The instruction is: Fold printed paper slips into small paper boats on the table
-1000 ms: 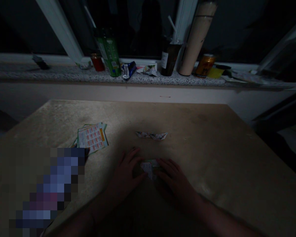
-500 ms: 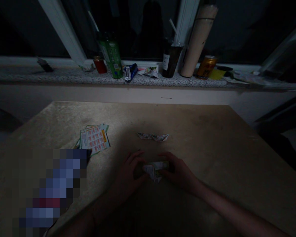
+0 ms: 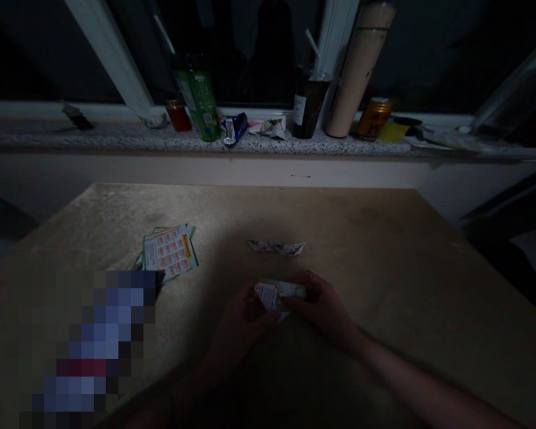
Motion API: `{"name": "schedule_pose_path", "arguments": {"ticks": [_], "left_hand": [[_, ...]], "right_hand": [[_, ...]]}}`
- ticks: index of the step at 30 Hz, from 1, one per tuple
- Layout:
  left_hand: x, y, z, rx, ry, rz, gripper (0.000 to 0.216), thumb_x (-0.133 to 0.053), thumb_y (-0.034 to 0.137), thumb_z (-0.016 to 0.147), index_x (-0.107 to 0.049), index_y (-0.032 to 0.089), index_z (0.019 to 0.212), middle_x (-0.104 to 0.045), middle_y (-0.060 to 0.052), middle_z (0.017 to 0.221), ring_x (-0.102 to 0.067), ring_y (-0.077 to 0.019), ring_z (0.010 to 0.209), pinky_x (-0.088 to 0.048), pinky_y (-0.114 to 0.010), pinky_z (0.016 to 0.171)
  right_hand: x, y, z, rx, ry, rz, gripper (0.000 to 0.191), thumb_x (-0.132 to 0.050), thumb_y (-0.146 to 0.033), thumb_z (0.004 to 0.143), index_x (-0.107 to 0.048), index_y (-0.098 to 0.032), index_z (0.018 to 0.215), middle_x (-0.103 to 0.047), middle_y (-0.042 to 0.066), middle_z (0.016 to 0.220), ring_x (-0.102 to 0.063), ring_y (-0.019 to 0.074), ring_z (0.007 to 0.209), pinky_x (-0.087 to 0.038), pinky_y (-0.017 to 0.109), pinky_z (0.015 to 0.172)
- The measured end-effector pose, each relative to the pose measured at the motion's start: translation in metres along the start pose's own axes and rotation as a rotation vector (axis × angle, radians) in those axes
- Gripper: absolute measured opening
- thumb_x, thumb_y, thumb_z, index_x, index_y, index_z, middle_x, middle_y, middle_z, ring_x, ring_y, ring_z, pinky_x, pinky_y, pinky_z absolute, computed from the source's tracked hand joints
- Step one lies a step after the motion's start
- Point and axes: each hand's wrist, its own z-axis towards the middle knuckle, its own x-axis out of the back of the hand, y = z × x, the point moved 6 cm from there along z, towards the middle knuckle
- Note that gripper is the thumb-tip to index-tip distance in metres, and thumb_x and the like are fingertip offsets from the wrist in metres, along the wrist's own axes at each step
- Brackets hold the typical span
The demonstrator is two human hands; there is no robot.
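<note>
Pinched by left hand and right hand, folded paper is partly hidden.

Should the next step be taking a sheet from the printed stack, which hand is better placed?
Probably the left hand: it is nearer the printed stack, while the right hand is farther across. Both hold the folded paper, so the left would first need to let go.

That folded paper over there is small and pale, edged in green, with tiny print on its left part; it narrows to a near point, pinched at its left by the left hand, right by the right.
</note>
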Motion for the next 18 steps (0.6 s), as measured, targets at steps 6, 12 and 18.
{"name": "schedule_pose_path", "arguments": {"ticks": [6,12,18], "left_hand": [[0.006,0.005,-0.003,0.143,0.089,0.043,0.035,-0.069,0.031,0.071,-0.054,0.015,0.099,-0.072,-0.007,0.090,-0.069,-0.0254,0.081,-0.053,-0.032,0.067],[0.005,0.003,-0.003,0.208,0.081,-0.055,0.032,-0.070,0.030,0.070,-0.060,0.015,0.097,-0.072,-0.009,0.093,-0.068,-0.0273,0.086,-0.052,-0.033,0.071],[0.004,0.004,-0.003,0.198,0.076,-0.044,0.031,-0.070,0.030,0.070,-0.063,0.015,0.097,-0.073,-0.007,0.089,-0.069,-0.0248,0.081,-0.052,-0.032,0.071]], "right_hand": [[0.000,0.003,-0.002,-0.029,-0.252,0.354,0.069,-0.082,-0.033,0.056,-0.050,-0.027,0.116,-0.065,0.001,0.090,-0.064,0.0183,0.080,-0.050,0.030,0.070],[0.009,-0.001,-0.002,-0.004,-0.428,0.259,0.036,-0.053,-0.049,0.085,-0.067,-0.016,0.089,-0.066,0.006,0.078,-0.062,0.0171,0.071,-0.048,0.029,0.067],[0.004,-0.009,-0.004,0.074,-0.482,0.026,0.036,-0.052,-0.046,0.087,-0.069,-0.016,0.079,-0.067,0.005,0.077,-0.062,0.0168,0.072,-0.048,0.029,0.070]]}}
